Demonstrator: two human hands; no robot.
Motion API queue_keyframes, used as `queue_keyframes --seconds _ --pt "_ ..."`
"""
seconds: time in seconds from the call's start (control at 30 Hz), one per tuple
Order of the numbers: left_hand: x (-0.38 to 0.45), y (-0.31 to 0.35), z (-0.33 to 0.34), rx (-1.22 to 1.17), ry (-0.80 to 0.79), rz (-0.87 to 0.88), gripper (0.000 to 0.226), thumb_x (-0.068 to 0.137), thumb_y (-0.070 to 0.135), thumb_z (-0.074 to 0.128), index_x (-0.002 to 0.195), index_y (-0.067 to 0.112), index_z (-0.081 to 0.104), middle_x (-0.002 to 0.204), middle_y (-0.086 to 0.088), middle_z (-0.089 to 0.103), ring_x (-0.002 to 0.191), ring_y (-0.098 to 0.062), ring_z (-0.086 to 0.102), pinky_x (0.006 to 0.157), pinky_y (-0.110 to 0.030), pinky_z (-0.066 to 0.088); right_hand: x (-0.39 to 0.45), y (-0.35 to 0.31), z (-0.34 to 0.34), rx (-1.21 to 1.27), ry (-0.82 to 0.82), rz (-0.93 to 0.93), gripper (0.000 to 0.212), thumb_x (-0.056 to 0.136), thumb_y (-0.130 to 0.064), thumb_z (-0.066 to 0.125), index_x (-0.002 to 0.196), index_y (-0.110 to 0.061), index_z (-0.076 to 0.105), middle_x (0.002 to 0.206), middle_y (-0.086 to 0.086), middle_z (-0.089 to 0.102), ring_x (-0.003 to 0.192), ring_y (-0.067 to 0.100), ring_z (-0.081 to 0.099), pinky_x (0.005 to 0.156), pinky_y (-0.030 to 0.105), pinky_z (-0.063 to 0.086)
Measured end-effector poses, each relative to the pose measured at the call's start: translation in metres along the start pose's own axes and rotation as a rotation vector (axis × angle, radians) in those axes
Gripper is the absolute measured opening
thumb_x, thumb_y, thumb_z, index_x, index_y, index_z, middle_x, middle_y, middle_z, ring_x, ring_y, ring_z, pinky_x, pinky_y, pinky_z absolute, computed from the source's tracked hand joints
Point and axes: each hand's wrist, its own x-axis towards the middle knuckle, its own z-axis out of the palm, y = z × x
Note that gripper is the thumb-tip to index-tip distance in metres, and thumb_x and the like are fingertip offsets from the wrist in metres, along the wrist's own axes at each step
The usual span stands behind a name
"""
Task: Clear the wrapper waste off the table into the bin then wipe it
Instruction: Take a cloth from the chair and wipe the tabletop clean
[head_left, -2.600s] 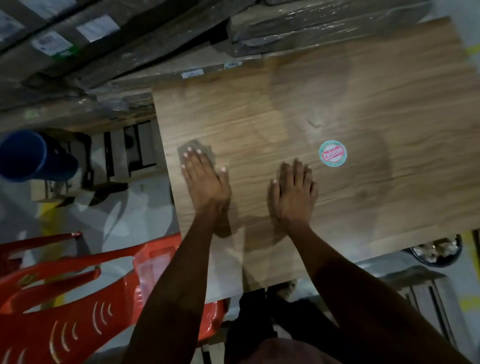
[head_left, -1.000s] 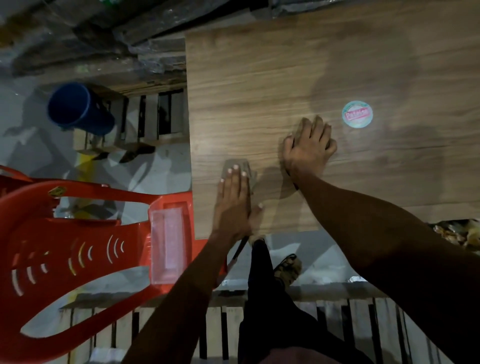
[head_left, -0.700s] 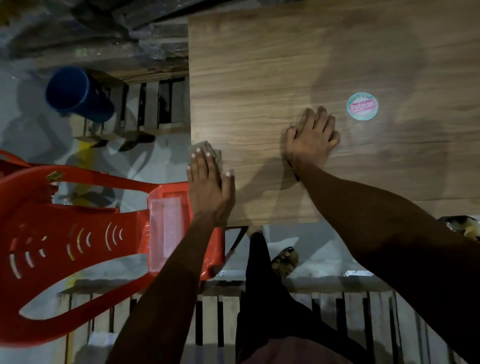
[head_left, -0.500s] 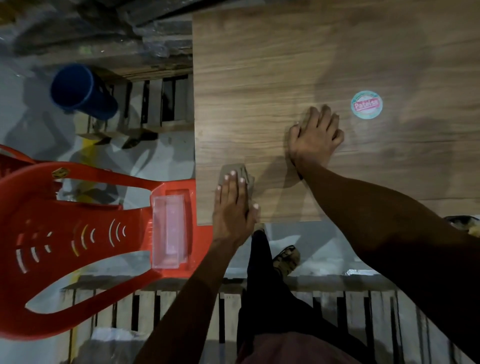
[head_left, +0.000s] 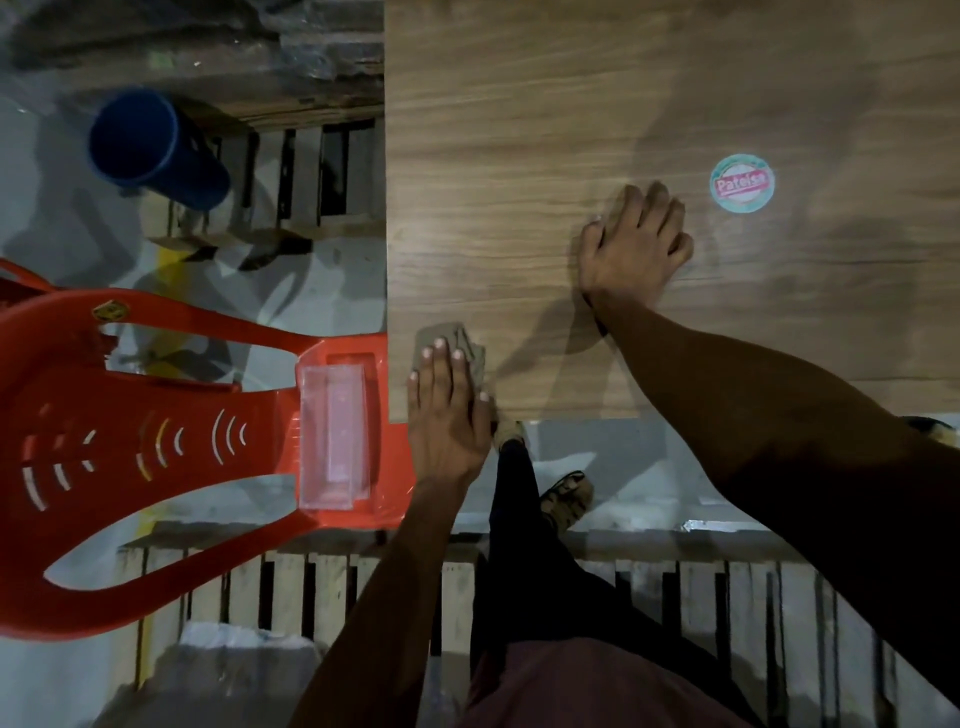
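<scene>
The cloth (head_left: 453, 347), a small grey-brown pad, lies on the table (head_left: 519, 156) at its near left corner, just inside both edges. Most of it is hidden under the left hand (head_left: 449, 415); only its far end shows past the fingertips.

The left hand lies flat on the cloth, palm down, fingers straight and close together, thumb out to the right near the table's front edge. It presses on the cloth rather than curling round it. The wrist and forearm reach back over the table's front edge.

The right hand (head_left: 636, 244) rests on the table well to the right of the cloth and farther in, apart from it. Its palm is down, fingers loosely bent with the tips on the wood, holding nothing that can be seen.

A round sticker (head_left: 742, 183) sits on the table just beyond the right hand, not touching it. A red chair (head_left: 156, 415) stands against the table's left edge beside the left hand. A blue bin (head_left: 156, 150) lies tilted on the floor farther left.
</scene>
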Motion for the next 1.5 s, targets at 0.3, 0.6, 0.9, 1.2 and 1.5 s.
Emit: queue_keyframes --seconds 0.3,0.6,0.9,1.2,1.5 --pt "0.001 0.015 0.002 0.003 0.042 -0.256 0.063 0.107 0.038 0.025 0.160 0.004 0.017 0.168 -0.019 0.011 0.157 -0.031 0.004 0.128 -0.047 0.003 0.000 0.000 0.001 0.038 -0.014 -0.003 0.065 0.094 -0.049 0.039 0.153 -0.020 0.041 0.165 0.012 0.032 0.152 0.038 0.027 0.115 0.057 0.024" --pt "-0.006 0.011 0.002 -0.046 0.107 -0.395 0.061 0.107 0.035 0.024 0.160 0.006 0.018 0.168 -0.016 0.014 0.157 -0.028 0.005 0.128 -0.044 0.003 -0.001 0.019 -0.009 0.309 -0.091 -0.049 0.062 0.085 -0.047 0.046 0.141 -0.021 0.054 0.162 0.004 0.038 0.155 0.028 0.024 0.120 0.049 0.019" --pt "-0.017 0.044 -0.011 -0.525 0.018 -0.094 0.057 0.109 0.030 0.024 0.159 0.004 0.016 0.164 -0.006 0.022 0.153 -0.016 0.015 0.128 -0.036 0.016 -0.125 0.016 -0.015 0.665 -0.215 -0.210 0.053 0.094 -0.046 0.050 0.136 -0.015 0.061 0.140 0.010 0.059 0.134 0.033 0.049 0.114 0.054 0.035" --pt "0.053 0.001 -0.038 -0.636 0.262 -0.250 0.059 0.107 0.011 0.045 0.161 0.011 0.021 0.132 -0.008 0.066 0.115 -0.014 0.064 0.093 -0.005 0.044 -0.230 0.005 -0.005 0.112 -0.274 -0.384 0.060 0.105 -0.042 0.040 0.159 -0.023 0.025 0.173 0.011 0.009 0.158 0.037 0.011 0.118 0.060 0.024" --pt "0.081 -0.002 -0.008 -0.011 0.038 -0.014 0.069 0.093 0.002 0.035 0.160 0.007 0.021 0.167 -0.015 0.024 0.157 -0.030 0.013 0.129 -0.040 0.009 -0.204 0.006 -0.020 0.218 -0.124 -0.039 0.089 0.082 0.005 0.056 0.154 -0.009 0.008 0.164 0.024 0.029 0.151 0.046 0.028 0.112 0.064 0.037"
